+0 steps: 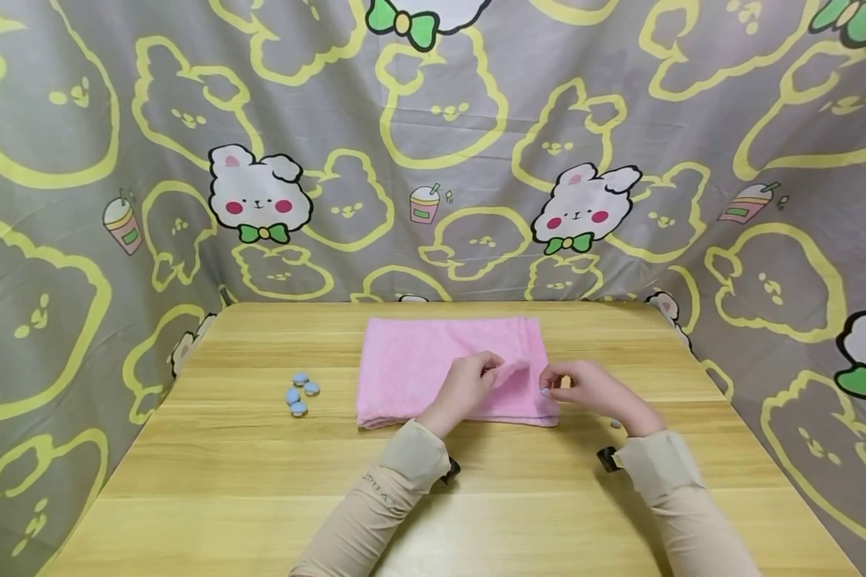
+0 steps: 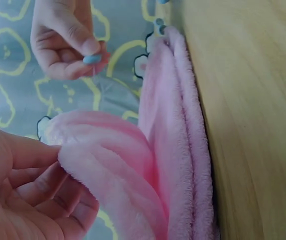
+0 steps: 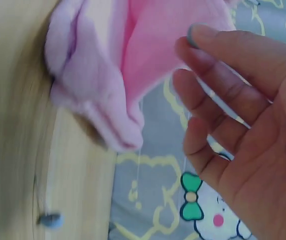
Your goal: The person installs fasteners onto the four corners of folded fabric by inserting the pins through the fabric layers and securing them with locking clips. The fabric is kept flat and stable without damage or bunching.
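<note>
A pink plush towel [image 1: 411, 361] lies folded in layers on the table. My left hand [image 1: 469, 386] pinches its upper layer near the right end and lifts it into a raised fold, seen close in the left wrist view. Just beyond the towel's right edge, my right hand [image 1: 588, 386] pinches a small blue round-capped pin [image 2: 91, 59] between thumb and index finger. A thin pale shaft shows under its cap in the left wrist view. The pin is apart from the lifted fold. The other right fingers are loosely bent.
Several more blue-capped pieces [image 1: 299, 394] lie in a cluster left of the towel. Another single blue-capped piece [image 3: 52, 220] is on the wooden table [image 1: 209, 481] near my right wrist. A grey patterned curtain [image 1: 346, 112] surrounds the table's back and sides.
</note>
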The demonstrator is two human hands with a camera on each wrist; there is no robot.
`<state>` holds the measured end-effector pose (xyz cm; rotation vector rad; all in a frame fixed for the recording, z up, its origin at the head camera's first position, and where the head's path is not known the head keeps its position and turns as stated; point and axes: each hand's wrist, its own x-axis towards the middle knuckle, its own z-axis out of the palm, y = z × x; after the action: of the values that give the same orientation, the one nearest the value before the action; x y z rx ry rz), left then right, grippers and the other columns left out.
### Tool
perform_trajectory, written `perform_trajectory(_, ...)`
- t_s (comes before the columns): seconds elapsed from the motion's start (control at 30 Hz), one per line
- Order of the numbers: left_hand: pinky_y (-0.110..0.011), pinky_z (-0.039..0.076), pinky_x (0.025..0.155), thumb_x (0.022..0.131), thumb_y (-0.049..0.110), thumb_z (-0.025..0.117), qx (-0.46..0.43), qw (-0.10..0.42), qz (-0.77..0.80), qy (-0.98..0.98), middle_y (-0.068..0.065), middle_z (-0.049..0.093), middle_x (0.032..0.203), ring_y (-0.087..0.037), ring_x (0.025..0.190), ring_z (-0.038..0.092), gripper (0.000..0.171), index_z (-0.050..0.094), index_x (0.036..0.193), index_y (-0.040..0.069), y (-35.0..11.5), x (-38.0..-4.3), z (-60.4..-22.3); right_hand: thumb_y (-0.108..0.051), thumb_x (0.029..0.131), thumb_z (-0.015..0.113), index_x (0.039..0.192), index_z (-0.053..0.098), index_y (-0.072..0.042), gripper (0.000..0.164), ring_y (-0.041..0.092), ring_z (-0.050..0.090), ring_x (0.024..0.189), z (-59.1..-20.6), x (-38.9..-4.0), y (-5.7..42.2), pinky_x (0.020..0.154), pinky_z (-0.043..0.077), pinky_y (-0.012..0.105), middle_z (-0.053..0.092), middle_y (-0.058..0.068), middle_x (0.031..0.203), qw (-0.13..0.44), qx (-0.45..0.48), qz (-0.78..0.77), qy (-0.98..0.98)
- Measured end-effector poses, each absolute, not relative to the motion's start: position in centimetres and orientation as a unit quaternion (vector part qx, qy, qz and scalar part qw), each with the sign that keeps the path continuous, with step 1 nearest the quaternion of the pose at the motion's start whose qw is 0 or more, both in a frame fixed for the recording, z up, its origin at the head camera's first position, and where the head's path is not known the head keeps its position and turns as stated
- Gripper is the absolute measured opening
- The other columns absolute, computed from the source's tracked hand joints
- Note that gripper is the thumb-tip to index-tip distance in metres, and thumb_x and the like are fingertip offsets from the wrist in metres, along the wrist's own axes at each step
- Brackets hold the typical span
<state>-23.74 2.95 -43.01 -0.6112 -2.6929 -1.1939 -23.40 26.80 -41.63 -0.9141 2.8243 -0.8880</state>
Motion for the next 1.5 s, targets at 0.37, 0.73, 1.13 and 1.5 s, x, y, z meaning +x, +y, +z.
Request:
perform_trajectory(0.37, -0.024, 0.056, 0.077, 0.090, 0.003, 0.061, -0.189, 0.072, -0.430, -0.880, -0.009, 0.075, 0.099, -0.018, 0.087, 0.068, 0.021, 0.071, 0.109, 0.006, 2.5, -24.1, -42.6, -0.010, 0.086, 0.072, 0.087, 0.068, -0.021, 0.012, 0.003, 0.053, 0.072, -42.2, -24.5, 24.1, 0.061, 0.046, 0.021, 0.065, -0.011, 0.081, -0.011, -0.330, -0.330, 0.884)
perform_trajectory(0.73, -0.026, 0.056, 0.080, 0.090, 0.004, 0.061, -0.193, 0.059, -0.439, -0.875, -0.009, 0.075, 0.101, -0.020, 0.090, 0.069, 0.022, 0.071, 0.110, 0.006, 2.6, -24.1, -42.3, -0.002, 0.082, 0.073, 0.091, 0.071, -0.014, 0.015, 0.010, 0.057, 0.079, -43.2, -24.6, 23.3, 0.063, 0.045, 0.021, 0.072, 0.001, 0.092, -0.079, -0.329, -0.351, 0.873)
perform_trajectory(1.13, -0.024, 0.056, 0.080, 0.091, 0.006, 0.061, -0.213, 0.065, -0.425, -0.878, -0.006, 0.075, 0.101, -0.017, 0.091, 0.069, 0.020, 0.072, 0.107, 0.008, 2.8, -23.8, -42.5, 0.001, 0.071, 0.080, 0.080, 0.070, -0.015, 0.021, 0.040, 0.044, 0.122, -44.6, -25.1, 23.1, 0.101, 0.034, 0.056, 0.056, 0.019, 0.131, -0.192, -0.358, -0.341, 0.848)
perform_trajectory(1.5, -0.020, 0.050, 0.068, 0.090, 0.020, 0.069, -0.225, 0.073, -0.378, -0.895, -0.003, 0.074, 0.091, -0.013, 0.078, 0.065, 0.020, 0.070, 0.107, 0.010, 2.7, -23.4, -42.3, 0.003, 0.072, 0.080, 0.084, 0.069, -0.010, 0.021, 0.022, 0.061, 0.097, -45.2, -25.1, 23.3, 0.086, 0.052, 0.030, 0.070, 0.003, 0.095, -0.245, -0.393, -0.296, 0.836)
